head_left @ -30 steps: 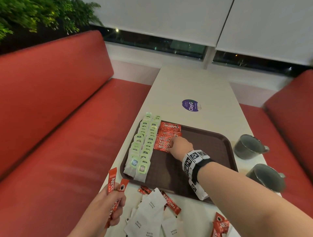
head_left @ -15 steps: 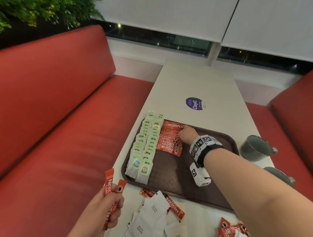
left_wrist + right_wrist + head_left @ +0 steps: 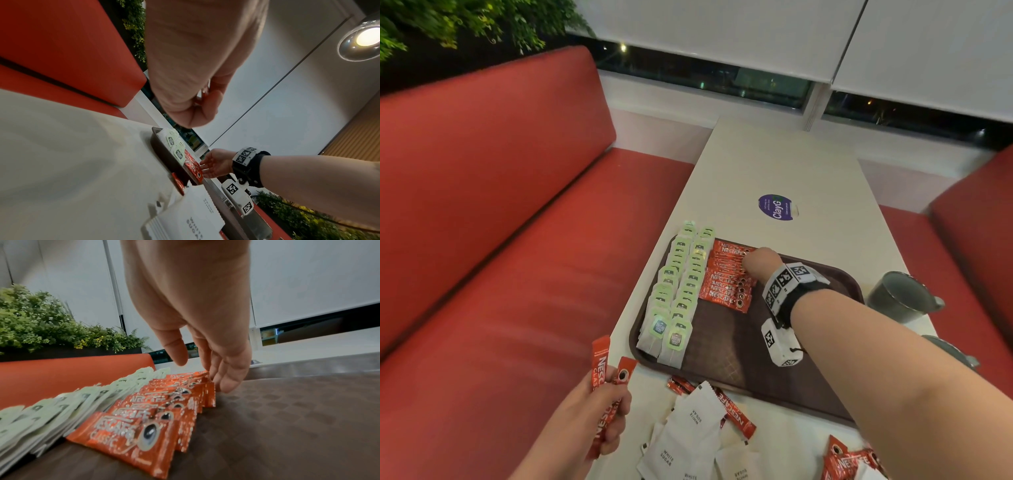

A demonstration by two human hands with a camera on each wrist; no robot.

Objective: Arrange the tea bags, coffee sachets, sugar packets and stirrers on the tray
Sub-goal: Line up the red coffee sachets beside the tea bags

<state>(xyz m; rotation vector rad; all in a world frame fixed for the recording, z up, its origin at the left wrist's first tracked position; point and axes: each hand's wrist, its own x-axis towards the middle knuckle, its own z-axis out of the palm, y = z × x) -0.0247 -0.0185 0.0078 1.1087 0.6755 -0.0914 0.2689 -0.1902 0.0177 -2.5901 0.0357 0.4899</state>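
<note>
Shiny red "NESCAFÉ CLASSIC" coffee sachets (image 3: 727, 279) are overlapped in a row on the tray (image 3: 726, 356), touched at 12 o'clock by the right hand (image 3: 760, 263), fingers relaxed. Two more sachets (image 3: 607, 377) are clamped in the left hand (image 3: 592, 421).

Head cam looks down over the brown plastic tray (image 3: 808, 387). Wrist cams sit low, close, looking along the fingers. All three share the tray's red coffee sachet row (image 3: 156, 415).

right hand (image 3: 197, 331), fingertips (image 3: 228, 382) touching sachets (image 3: 164, 410) (overlapped)

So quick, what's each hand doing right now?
Left hand: grips coffee sachets.
Right hand: open, holding nothing, fingertips against the sachet row on the tray.
</note>
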